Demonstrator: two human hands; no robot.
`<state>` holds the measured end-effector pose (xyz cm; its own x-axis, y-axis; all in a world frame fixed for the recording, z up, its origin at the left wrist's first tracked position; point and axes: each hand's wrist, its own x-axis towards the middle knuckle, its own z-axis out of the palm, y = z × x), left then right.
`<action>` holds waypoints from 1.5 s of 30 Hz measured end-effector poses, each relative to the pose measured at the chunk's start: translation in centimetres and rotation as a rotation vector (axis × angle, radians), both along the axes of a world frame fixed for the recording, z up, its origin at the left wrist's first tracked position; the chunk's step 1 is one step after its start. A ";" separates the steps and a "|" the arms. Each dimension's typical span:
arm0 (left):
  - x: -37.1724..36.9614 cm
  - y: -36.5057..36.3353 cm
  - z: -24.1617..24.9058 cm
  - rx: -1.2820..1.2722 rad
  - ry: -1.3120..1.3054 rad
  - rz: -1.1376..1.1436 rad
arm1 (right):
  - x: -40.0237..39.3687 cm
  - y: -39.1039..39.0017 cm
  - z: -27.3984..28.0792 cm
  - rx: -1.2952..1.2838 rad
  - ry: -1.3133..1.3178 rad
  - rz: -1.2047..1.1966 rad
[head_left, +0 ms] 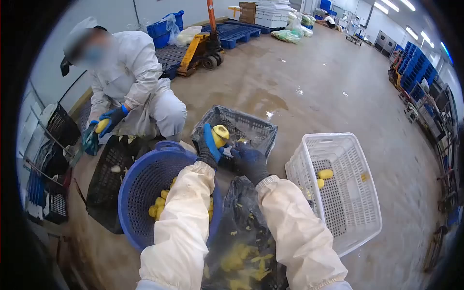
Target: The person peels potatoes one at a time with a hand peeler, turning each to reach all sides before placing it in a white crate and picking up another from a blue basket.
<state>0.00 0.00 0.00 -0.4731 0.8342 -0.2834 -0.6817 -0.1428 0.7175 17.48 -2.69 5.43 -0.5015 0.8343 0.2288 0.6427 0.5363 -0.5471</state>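
Note:
My left hand (211, 145), in a blue and dark glove, is wrapped round a yellow potato-like piece (221, 135) above a black-lined crate (265, 131). Close by on the right, my right hand (249, 160) is closed in a dark glove; what it holds is too small to make out. Below my left forearm, a blue perforated basket (133, 203) contains several yellow pieces (157, 207). Yellow peelings (241, 258) lie on black plastic (237, 208) between my forearms. To the right, a white crate (355, 193) holds a few yellow pieces (326, 174).
A co-worker (128, 72) in white crouches at the left, holding a yellow piece (102, 126) over a dark crate (104, 193). An orange pallet jack (193, 53) and blue pallets (237, 33) stand behind. Stacked blue crates (418, 70) are at the far right.

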 end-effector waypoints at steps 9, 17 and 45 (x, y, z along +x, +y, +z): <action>-1.8 1.2 2.4 -0.073 0.093 -0.148 | -0.1 10.2 -11.8 -0.012 0.044 -0.178; -1.4 -3.6 2.8 0.109 -0.250 -0.351 | 2.8 11.0 -13.2 -0.233 -0.184 -0.228; 3.0 1.2 7.8 0.321 -0.434 -0.344 | 3.5 2.9 -1.5 -0.053 0.106 -0.435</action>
